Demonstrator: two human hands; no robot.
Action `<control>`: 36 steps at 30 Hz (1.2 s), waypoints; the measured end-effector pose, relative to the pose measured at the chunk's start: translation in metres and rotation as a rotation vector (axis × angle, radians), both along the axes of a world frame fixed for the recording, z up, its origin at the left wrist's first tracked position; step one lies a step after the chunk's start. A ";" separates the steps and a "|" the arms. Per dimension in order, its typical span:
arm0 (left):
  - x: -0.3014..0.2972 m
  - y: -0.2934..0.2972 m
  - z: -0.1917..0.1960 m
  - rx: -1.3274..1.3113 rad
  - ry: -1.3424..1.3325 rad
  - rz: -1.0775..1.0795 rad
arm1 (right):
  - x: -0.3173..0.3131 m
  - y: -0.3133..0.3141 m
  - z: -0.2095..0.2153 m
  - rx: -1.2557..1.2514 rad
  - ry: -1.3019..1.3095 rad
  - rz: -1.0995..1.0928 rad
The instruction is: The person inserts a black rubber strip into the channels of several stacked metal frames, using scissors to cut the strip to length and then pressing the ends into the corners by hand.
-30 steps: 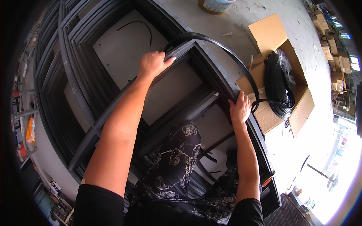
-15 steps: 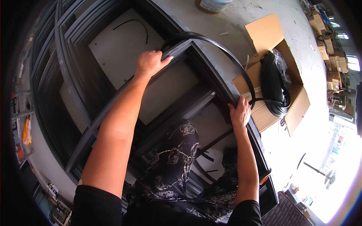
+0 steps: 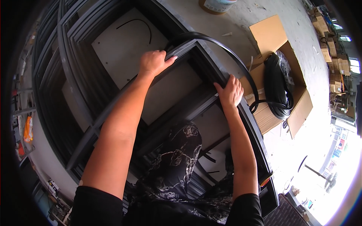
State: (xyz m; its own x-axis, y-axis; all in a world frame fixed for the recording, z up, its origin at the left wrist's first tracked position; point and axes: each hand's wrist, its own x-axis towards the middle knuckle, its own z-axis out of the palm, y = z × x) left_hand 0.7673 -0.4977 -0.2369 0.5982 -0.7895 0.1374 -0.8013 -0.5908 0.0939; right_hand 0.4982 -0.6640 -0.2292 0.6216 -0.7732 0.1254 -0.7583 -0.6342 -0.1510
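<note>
A dark grey metal window frame [image 3: 181, 51] lies stacked on others in front of me. My left hand [image 3: 152, 64] is closed round its far bar just left of the corner, thumb stretched along the bar. My right hand [image 3: 230, 93] clasps the right-hand bar, fingers over the outer edge and thumb on the inner side. A black rubber sealing strip [image 3: 226, 48] arcs from near my left hand, past the corner, over to a coil [image 3: 278, 86] in an open cardboard box. Whether my left fingers also pinch the strip is hidden.
The cardboard box [image 3: 303, 103] stands right of the frames, its flaps spread. Further off is a tub [image 3: 217, 5] on the concrete floor. My knee in patterned trousers [image 3: 184, 147] is inside the frame opening. Stacked boxes [image 3: 335, 62] line the far right.
My right hand has slid up along the right bar, closer to the corner. My left hand keeps its place on the far bar. The view has shifted slightly.
</note>
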 end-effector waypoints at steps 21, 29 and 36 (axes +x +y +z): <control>0.002 -0.001 -0.002 -0.058 -0.012 -0.055 | -0.008 0.002 0.000 0.008 0.009 -0.059; -0.003 -0.008 0.002 0.053 0.035 -0.006 | -0.251 0.004 -0.003 -0.016 0.134 -0.205; 0.000 -0.004 0.002 0.036 0.032 -0.012 | -0.262 0.008 -0.008 0.028 0.106 -0.328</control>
State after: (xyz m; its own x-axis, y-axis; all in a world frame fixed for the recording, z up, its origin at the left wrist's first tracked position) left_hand 0.7675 -0.5019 -0.2348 0.5922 -0.8008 0.0895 -0.8054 -0.5845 0.0987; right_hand 0.2366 -0.6559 -0.2370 0.3475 -0.9364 0.0495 -0.9336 -0.3504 -0.0744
